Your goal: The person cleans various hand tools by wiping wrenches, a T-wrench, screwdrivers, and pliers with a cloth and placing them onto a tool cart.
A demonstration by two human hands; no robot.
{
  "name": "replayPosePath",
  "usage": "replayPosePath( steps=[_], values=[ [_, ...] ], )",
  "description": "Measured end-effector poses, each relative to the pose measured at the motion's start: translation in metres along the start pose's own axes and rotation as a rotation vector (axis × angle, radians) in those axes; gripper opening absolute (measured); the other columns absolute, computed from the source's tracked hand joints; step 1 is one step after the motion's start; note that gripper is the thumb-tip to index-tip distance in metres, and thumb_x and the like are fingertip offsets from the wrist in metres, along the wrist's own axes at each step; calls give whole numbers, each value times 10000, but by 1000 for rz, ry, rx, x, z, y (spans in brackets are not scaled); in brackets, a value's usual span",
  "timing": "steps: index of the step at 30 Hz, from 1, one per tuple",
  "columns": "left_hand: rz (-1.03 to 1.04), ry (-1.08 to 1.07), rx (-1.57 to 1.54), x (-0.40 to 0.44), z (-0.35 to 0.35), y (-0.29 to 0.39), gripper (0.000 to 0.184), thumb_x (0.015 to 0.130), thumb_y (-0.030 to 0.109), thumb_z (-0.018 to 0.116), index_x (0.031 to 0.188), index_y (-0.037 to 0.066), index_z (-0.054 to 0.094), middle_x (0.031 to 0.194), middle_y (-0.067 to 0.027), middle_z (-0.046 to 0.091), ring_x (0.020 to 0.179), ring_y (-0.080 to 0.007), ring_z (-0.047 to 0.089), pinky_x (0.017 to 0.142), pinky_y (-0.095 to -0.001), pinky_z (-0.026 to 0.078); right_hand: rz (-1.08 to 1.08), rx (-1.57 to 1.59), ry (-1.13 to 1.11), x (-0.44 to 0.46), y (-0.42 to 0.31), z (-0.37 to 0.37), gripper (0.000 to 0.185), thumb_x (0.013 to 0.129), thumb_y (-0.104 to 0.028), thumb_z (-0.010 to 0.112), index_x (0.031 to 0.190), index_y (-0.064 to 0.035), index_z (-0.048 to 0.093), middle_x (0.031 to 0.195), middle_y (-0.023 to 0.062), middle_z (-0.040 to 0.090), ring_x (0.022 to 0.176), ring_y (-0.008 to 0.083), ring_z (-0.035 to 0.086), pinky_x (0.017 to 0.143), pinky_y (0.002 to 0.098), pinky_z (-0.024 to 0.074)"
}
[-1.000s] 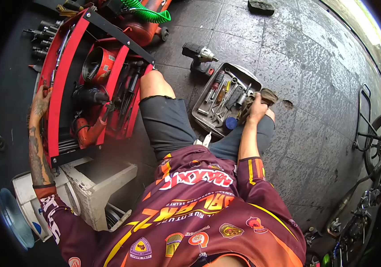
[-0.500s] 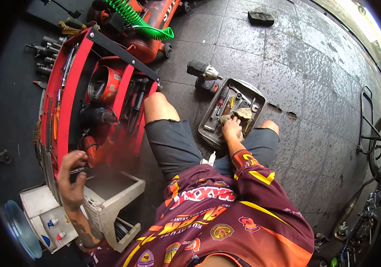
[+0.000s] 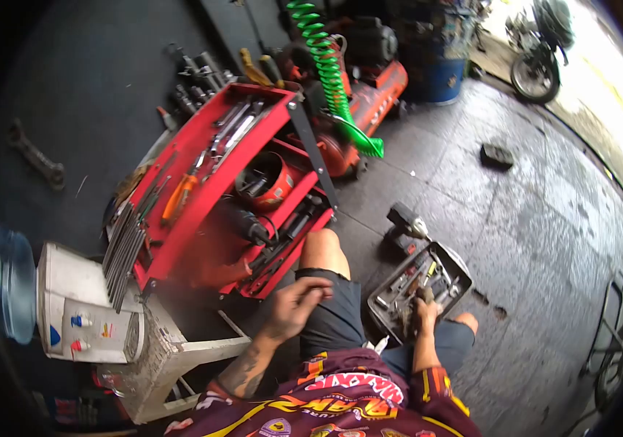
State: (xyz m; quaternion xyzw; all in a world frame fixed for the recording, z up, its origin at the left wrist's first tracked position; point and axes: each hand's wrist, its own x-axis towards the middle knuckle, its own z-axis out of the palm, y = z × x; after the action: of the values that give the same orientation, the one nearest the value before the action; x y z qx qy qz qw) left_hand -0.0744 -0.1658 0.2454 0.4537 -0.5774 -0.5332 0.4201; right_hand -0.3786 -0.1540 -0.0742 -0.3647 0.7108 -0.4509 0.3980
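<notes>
Tray (image 3: 460,282) work seems in hand: right hand (image 3: 426,312) at tools (image 3: 434,279), left hand (image 3: 295,306) raised, finger closure unclear on both; any grasp calls for care

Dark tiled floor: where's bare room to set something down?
Bare tiles: between the black impact wrench and the dark rectangular block, and, past a pitted spot, between the shallow grey tool tray and the black tubular stand. Crowded: the tray, with tools and the right hand; the red metal trolley.

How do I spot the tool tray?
From the red cart, look right along the floor. The shallow tray sits beside the power drill, with the right hand at it. Unlike the shelved cart, it's one open box of jumbled tools.
</notes>
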Motion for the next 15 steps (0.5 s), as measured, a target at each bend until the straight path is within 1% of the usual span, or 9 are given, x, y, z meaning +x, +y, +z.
replayPosePath(
  steps=[1,3,5,7,9,10,13,14,15],
  values=[
    [-2,-79,-20,18,16,-11,228,934,91,449,1113,-31,519,971,-78,585,929,-148,568,861,-270,448,-30,100,31,-6,-21,-8,236,739,-141,554,925,-4,605,746,26,579,638,143,521,573,298,421],
    [17,-135,-185,60,53,-62,303,934,109,464,1210,-14,438,1031,-77,547,987,-137,529,898,-259,418,88,275,-145,-46,-129,-36,247,766,-121,551,970,12,594,846,74,624,767,153,582,700,282,462],
    [-21,-92,-75,92,91,-68,381,937,122,469,1282,10,353,1050,-77,521,1026,-130,500,922,-255,395,5,372,-276,-69,-162,-51,214,766,-81,561,957,9,590,829,43,609,750,123,573,682,264,464],
    [44,-174,-401,114,126,-85,408,952,174,446,1308,23,316,1014,-79,522,965,-134,532,877,-253,417,-38,322,-353,-94,-190,-56,196,776,-63,566,958,7,585,836,33,601,761,124,568,696,268,467],
    [-36,-398,-578,109,136,-40,332,969,191,397,1250,18,370,919,-77,538,885,-139,562,816,-243,433,-110,254,-470,-102,-193,-60,211,796,-40,589,1000,4,561,884,21,597,800,127,573,735,272,474],
    [64,-554,-750,112,143,-50,254,981,182,342,1162,21,416,812,-63,541,825,-138,576,771,-244,438,-120,290,-495,-102,-191,-61,244,792,-38,589,1029,4,552,923,28,598,825,132,577,752,275,474],
    [87,-489,-587,91,149,-32,200,979,159,332,1079,27,444,745,-49,531,823,-130,576,769,-246,435,-63,482,-495,-115,-210,-61,355,773,-25,589,1118,3,507,1005,38,585,882,141,573,791,280,465],
    [84,-468,-392,80,150,-22,208,977,174,352,1078,23,452,767,-55,542,824,-146,580,782,-263,435,-77,533,-518,-117,-221,-56,382,764,-23,587,1133,2,493,1006,36,578,885,142,569,797,283,461],
    [179,-419,-266,71,150,-18,236,973,187,370,1120,15,438,796,-65,558,872,-175,573,833,-288,418,-69,589,-515,-121,-227,-51,409,754,-21,585,1149,1,480,1007,35,571,888,143,565,803,286,456]
  ],
)
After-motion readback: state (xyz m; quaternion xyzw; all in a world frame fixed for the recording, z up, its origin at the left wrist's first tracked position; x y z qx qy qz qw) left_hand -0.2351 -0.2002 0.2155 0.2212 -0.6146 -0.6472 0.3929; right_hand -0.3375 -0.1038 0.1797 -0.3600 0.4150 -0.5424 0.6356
